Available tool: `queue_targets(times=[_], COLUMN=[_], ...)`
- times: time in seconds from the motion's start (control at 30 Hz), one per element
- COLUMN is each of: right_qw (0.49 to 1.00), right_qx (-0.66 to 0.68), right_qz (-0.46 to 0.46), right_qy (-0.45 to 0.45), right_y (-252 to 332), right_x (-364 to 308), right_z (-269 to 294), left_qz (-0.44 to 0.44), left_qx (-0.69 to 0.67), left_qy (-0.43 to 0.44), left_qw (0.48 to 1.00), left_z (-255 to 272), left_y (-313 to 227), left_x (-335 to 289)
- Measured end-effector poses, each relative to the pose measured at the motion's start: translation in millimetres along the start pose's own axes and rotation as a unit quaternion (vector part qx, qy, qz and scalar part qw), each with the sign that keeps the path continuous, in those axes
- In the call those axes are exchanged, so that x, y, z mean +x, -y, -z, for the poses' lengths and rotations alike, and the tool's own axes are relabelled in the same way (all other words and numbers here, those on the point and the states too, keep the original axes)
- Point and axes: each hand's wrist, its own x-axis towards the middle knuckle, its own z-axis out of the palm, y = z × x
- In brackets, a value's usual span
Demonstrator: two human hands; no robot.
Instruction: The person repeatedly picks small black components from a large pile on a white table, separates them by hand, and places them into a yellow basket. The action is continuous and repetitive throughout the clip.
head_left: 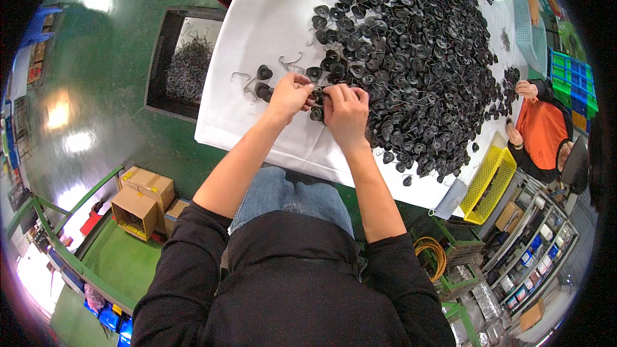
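Observation:
Over the near edge of the white-covered table (257, 19), my two hands come close together. Small black cup-shaped pieces fitted with wire hooks, much like suction-cup hooks, lie in a large pile (405, 58) just beyond and to the right. My left hand (290, 97) is closed in a pinch, and my right hand (346, 112) has its fingers curled in at the same spot. Between their fingertips shows a black cup-shaped piece (317, 92), partly hidden. A few loose black pieces (263, 72) and bare wire hooks (241, 77) lie by my left hand.
Left of the table stands a dark crate (154, 77) holding a heap of wire hooks (189, 69). A co-worker in an orange garment (543, 130) handles pieces at the right, near a yellow basket (488, 186). Cardboard boxes (148, 186) stand at lower left.

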Motion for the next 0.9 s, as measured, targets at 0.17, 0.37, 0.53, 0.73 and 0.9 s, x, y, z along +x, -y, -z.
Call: queue_targets(times=[0.17, 0.37, 0.53, 0.73, 0.9], right_qw=[1.000, 0.994, 0.935, 0.644, 0.899], right_qx=[-0.009, 0.076, 0.260, 0.609, 0.206], right_qz=[0.014, -0.072, -0.239, -0.460, -0.361], right_qy=[0.019, -0.032, -0.040, 0.058, 0.138], right_y=[4, -2, 1, -44, -65], right_x=[-4, -9, -10, -2, 31], right_z=[-7, -8, -17, 14, -18], left_qz=[-0.189, -0.181, -0.216, -0.345, -0.327], left_qx=[0.221, 0.154, 0.102, 0.327, 0.433], left_qy=[-0.145, -0.138, -0.182, -0.266, -0.232], left_qw=[0.946, 0.962, 0.954, 0.838, 0.807], left_z=[-19, -32, -33, 4, -33], left_y=[9, 7, 12, 7, 14], left_x=[-6, -6, 1, 45, 74])
